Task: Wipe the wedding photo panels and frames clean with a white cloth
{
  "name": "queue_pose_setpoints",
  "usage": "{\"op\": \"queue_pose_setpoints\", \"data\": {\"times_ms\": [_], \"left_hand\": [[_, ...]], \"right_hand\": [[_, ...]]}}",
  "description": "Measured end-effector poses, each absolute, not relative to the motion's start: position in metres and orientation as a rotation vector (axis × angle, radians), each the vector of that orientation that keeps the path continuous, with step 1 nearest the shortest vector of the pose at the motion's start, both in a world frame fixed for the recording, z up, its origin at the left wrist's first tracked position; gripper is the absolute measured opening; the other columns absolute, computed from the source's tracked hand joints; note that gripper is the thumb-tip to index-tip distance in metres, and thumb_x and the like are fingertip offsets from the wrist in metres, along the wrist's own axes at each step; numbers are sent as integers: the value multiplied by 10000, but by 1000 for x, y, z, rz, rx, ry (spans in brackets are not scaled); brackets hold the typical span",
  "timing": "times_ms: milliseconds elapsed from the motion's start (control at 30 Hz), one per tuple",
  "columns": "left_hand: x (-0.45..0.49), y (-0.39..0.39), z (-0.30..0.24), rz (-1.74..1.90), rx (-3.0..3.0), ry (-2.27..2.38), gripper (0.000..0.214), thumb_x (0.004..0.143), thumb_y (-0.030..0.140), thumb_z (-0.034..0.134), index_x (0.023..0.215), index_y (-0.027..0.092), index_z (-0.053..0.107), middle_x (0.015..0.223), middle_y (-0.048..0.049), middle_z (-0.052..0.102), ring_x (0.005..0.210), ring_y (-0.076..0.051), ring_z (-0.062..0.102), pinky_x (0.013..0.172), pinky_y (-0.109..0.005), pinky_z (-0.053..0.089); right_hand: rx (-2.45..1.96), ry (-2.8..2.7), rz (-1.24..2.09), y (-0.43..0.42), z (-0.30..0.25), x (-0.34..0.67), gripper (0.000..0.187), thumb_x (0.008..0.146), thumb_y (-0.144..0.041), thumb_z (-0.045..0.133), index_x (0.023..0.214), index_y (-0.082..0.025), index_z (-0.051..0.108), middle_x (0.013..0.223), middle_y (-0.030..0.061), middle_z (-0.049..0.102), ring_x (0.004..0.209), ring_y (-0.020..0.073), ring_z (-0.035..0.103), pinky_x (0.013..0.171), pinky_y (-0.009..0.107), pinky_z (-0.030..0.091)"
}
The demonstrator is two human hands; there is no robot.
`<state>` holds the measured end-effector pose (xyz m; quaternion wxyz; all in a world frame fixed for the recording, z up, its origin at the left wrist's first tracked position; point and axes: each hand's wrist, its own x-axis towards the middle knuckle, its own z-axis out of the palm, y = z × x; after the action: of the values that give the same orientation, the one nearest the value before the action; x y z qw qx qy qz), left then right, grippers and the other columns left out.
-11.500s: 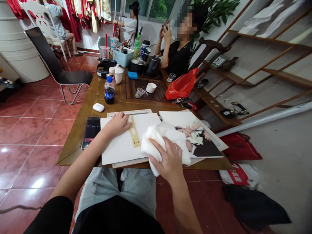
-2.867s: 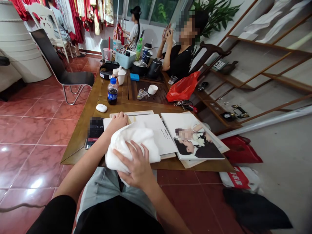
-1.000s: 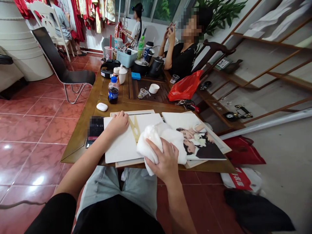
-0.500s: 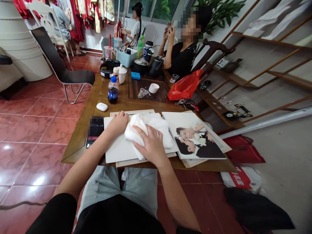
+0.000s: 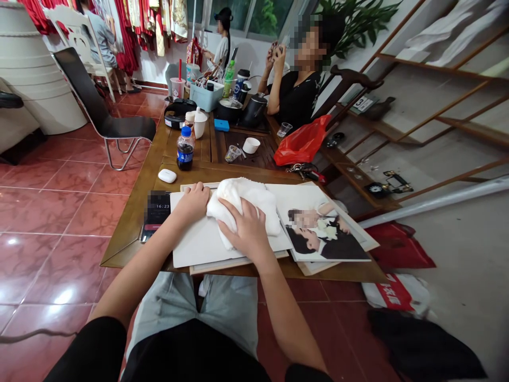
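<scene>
A white board [image 5: 191, 249] lies on the wooden table in front of me, on top of a thin frame whose edges show. My left hand [image 5: 193, 201] rests on the board's upper left part, its fingers laid out and holding nothing. A bunched white cloth [image 5: 226, 201] covers much of the board's middle and right. My right hand [image 5: 247, 225] presses on this cloth, fingers curved over it and gripping it. Just to the right, a photo print of a couple [image 5: 318, 244] lies on another frame, close beside the cloth.
A phone [image 5: 157, 215] lies left of the board, below a white earbud case [image 5: 167, 175]. Farther back stand a cola bottle [image 5: 185, 148], a white bowl [image 5: 251, 145] and a red plastic bag [image 5: 304, 140]. Another person [image 5: 296, 90] sits at the far right, hands raised around a small object.
My right hand has shifted the cloth slightly away from me and to the right; its near end has pulled up off the board's front edge. My left hand stays put.
</scene>
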<state>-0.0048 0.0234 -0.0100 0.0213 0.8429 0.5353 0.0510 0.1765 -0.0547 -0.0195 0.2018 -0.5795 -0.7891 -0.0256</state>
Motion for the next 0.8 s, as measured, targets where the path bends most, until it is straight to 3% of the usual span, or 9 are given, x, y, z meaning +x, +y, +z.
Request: {"op": "queue_pose_setpoints", "data": {"times_ms": [200,367,800], "left_hand": [[-2,22,-9,167,2633,1711,394,1053,196,293,1228,49,614,1212,-224,628,1168,-357,591,993,-494,450],[1,21,-9,165,2626,1661,390,1057,210,309,1238,45,613,1243,-231,623,1179,-351,594,991,-479,449],[2,21,-11,179,2610,1678,370,1058,210,322,1200,61,629,1238,-223,633,1183,-338,594,1008,-468,447]], "right_hand": [[-1591,-2231,-182,-102,-27,188,569,983,-472,514,1538,-344,494,1442,154,506,1354,337,468,1122,561,343],[-1597,-2264,-175,-115,-27,199,571,990,-489,496,1539,-332,495,1417,157,513,1323,345,493,1110,561,353],[-1775,-2155,-21,-30,-17,201,579,1019,-558,444,1560,-354,447,1439,155,518,1360,349,472,1112,602,367]]}}
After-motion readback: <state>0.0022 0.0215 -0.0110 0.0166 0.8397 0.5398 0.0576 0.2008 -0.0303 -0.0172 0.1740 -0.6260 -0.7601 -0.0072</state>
